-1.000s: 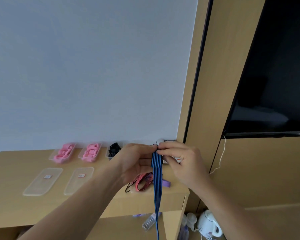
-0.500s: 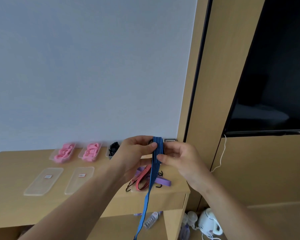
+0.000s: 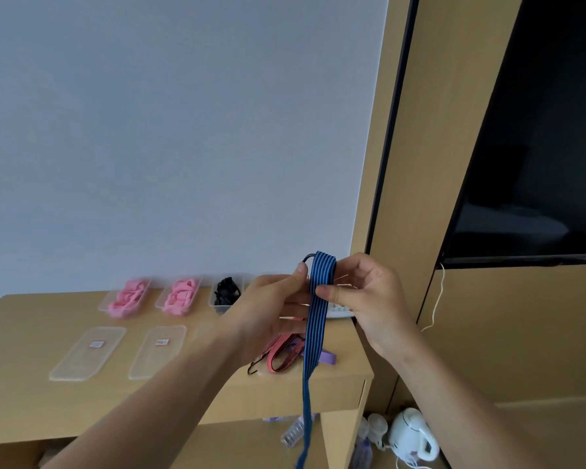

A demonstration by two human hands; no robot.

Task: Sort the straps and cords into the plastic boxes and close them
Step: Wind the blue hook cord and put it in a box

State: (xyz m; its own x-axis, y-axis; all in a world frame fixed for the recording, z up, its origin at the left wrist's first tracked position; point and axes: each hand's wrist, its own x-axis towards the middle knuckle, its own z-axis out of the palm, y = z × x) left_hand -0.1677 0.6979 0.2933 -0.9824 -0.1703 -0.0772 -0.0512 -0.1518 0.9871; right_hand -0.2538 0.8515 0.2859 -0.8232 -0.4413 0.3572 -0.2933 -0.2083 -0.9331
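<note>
Blue flat elastic cord with thin black stripes (image 3: 320, 299) is up in the air in front of you, above the right end of the light wooden desk (image 3: 31, 394). Its top is folded over into a loop beside a black wire hook (image 3: 309, 258), and its long tail hangs down past the desk edge.

Your left hand (image 3: 268, 309) has its thumb pressed to the left edge of the fold, fingers curled behind it. Your right hand (image 3: 362, 296) pinches the band from the right, thumb across the front. Both hands are clamped on the cord.

The step, as I judge it, is folding the cord into a short bundle that fits a box. Keep the pinch firm, since elastic tends to spring open. Draw up the hanging tail in even lengths and lay each one flat on the last. Watch the hook, which could snag the red striped cord (image 3: 281, 353) and purple strap (image 3: 327, 356) on the desk below.

Three clear plastic boxes stand at the back of the desk: two hold pink straps (image 3: 180, 294), and one holds black cords (image 3: 226, 292). Two clear lids (image 3: 85, 353) lie in front of them. The box for this cord, behind your hands, I cannot make out.
</note>
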